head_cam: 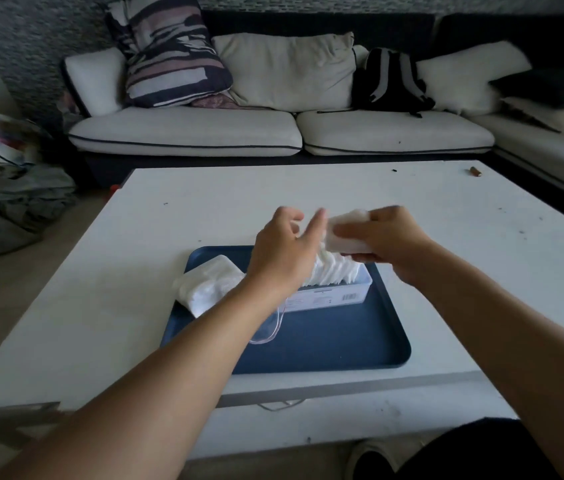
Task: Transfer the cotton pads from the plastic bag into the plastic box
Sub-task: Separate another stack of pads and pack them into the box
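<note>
left hand (282, 247) open, right hand (382, 237) gripping.

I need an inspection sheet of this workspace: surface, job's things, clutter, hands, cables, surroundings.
Surface: white table with a blue tray on it.
Job's things: box on the tray, pads standing in it; bag of pads at the tray's left edge; clear lid in front of the box, partly hidden.
Clutter: small brown thing at the far right; dark specks.
Hands: right hand grips a stack of pads; left hand open beside it.
Cables: nothing seen.
Surroundings: sofa with cushions, backpack; cloth heap on the floor.
</note>
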Tool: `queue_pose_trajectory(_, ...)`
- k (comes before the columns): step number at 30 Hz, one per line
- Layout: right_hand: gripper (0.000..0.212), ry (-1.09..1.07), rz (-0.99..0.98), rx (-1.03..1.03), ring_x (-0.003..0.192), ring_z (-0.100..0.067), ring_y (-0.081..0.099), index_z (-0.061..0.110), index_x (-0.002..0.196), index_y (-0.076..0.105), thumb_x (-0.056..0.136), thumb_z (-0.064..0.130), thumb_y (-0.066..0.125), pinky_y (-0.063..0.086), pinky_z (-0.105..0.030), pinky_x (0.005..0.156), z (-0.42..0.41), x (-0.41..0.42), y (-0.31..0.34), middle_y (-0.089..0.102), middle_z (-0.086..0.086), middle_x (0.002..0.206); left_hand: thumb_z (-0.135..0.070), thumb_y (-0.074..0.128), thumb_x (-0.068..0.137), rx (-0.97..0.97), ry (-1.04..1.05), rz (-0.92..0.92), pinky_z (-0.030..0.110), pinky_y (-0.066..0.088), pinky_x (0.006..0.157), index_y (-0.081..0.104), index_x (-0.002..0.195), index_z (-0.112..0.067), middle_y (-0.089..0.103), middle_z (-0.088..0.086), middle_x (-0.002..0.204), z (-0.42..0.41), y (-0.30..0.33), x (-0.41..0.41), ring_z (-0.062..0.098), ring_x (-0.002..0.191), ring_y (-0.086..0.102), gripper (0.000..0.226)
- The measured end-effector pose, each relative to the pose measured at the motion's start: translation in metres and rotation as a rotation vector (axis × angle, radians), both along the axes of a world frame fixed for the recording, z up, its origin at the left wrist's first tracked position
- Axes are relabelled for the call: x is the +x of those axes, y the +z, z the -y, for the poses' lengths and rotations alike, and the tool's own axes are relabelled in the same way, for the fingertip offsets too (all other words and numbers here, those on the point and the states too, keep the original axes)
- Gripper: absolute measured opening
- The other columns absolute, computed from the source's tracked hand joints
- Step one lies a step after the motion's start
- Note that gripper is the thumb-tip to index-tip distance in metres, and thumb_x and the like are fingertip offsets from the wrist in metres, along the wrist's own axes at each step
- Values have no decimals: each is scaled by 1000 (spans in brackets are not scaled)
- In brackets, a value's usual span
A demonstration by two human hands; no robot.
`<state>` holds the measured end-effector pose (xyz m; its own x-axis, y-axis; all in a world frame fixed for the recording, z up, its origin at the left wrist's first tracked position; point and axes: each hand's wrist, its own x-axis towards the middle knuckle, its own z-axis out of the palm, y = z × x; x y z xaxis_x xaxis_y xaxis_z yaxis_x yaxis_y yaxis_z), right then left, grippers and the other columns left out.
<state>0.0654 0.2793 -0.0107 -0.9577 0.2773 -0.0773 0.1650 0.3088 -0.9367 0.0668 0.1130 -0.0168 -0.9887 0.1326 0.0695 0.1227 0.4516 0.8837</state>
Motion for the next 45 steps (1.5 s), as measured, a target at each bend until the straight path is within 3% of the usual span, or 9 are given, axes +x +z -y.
queue_pose_trajectory(3,42,-88,288,172,56,-21,56,-1,90,73,64,26,90,46,-27,53,-19,-9,-23,63,-10,69,-50,62,93,-465,-218,-305,40,51,95,61,125,-17,64,0,125,8,-13,-4,22,113,61,46)
queue_pose_trajectory(10,47,-26,347,597,60,-15,54,12,73,55,60,36,93,36,-25,47,-12,-28,-52,60,-3,74,-45,63,94,-990,-462,-210,36,50,81,63,109,-18,68,1,105,24,-43,-6,28,98,63,32)
queue_pose_trajectory(16,25,-2,294,1125,61,-16,53,17,81,61,70,32,77,35,-23,52,7,-26,-62,54,2,68,-27,62,96,-929,-466,-145,41,55,81,68,103,-21,67,0,99,29,-43,-8,26,89,64,10)
queue_pose_trajectory(19,36,-21,291,1219,96,-25,56,15,104,62,74,31,71,40,-29,72,12,-29,-67,58,-1,90,-12,60,94,-928,-446,-172,42,56,77,68,99,-20,66,0,93,30,-46,-6,27,85,64,13)
queue_pose_trajectory(24,108,-75,521,738,136,-35,34,6,150,18,71,45,80,36,-42,109,-4,-27,-74,35,-16,144,0,57,89,-909,-426,-213,37,54,66,67,86,-19,62,-1,80,33,-51,-10,24,75,63,22)
queue_pose_trajectory(32,99,-171,667,669,137,-32,33,8,151,21,77,47,73,32,-41,114,-4,-36,-81,35,-18,147,10,53,83,-929,-441,-229,37,49,64,62,86,-14,58,3,79,26,-54,-4,28,76,62,25)
queue_pose_trajectory(37,119,-29,459,789,144,-34,22,3,154,15,72,64,75,27,-42,118,-7,-41,-69,27,-17,153,12,54,78,-952,-454,-210,40,52,66,64,88,-14,61,5,82,28,-54,-7,30,77,63,30)
queue_pose_trajectory(41,118,82,478,856,146,-34,18,4,154,11,75,70,68,22,-44,120,-1,-39,-86,25,-17,155,-19,69,90,-828,-495,-164,40,56,81,68,105,-22,68,0,101,33,-46,-10,26,94,66,15)
queue_pose_trajectory(45,96,121,279,795,141,-35,30,7,150,28,80,55,73,35,-45,113,24,-32,-53,35,-17,150,-41,83,79,-656,-414,-136,36,49,100,59,131,-25,62,-3,130,65,-17,-18,17,118,59,59)
